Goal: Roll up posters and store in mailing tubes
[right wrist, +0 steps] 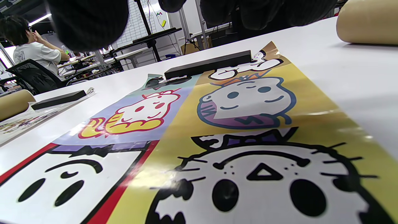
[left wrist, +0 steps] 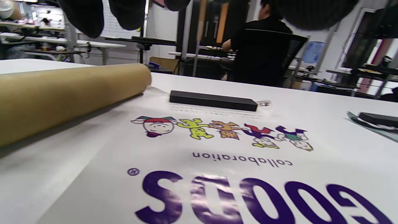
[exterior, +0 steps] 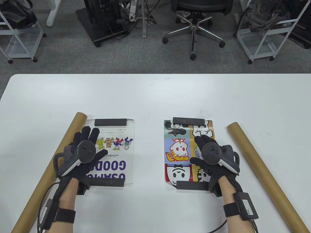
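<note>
Two posters lie flat under weights, a hand spread above each, nothing rolled yet.

The left hand (exterior: 83, 155) is over the white poster (exterior: 116, 150) and the right hand (exterior: 209, 155) over the cartoon poster (exterior: 179, 148), fingers apart, gripping nothing; whether the palms press the paper I cannot tell. Black bars (exterior: 110, 122) at the near and far edges seemingly stop curling. A left tube (exterior: 48, 170) and right tube (exterior: 264, 174) wait just outside each sheet, likely for storing.

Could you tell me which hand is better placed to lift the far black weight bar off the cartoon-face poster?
Right. The right hand hovers over the cartoon-face poster, nearest its far weight bar. The left hand is over the white poster.
</note>
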